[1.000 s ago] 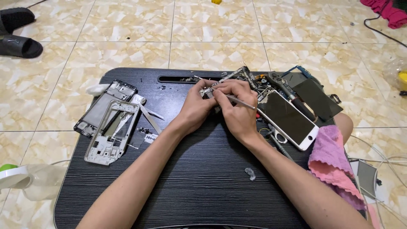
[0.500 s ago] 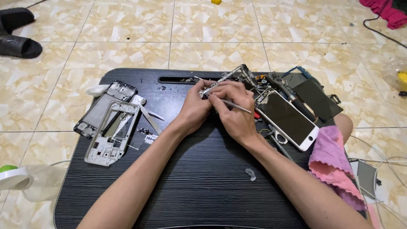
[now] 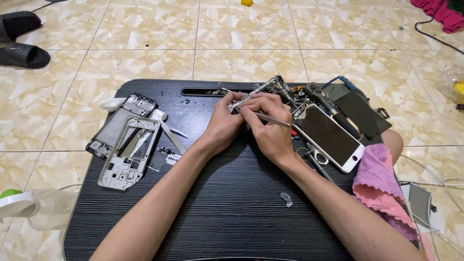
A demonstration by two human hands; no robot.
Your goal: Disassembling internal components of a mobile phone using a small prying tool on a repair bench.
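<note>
Near the far edge of the black lap desk, the left hand pinches a small metal phone frame while the right hand, closed on thin silver tweezers, might slip and flick tiny parts away.

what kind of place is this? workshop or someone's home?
Likely a home, with informal phone repair done on the floor. A black lap desk sits on the tiled floor, strewn with phone frames and a white-framed phone screen. Sandals lie nearby. No bench or shop fittings show.
</note>
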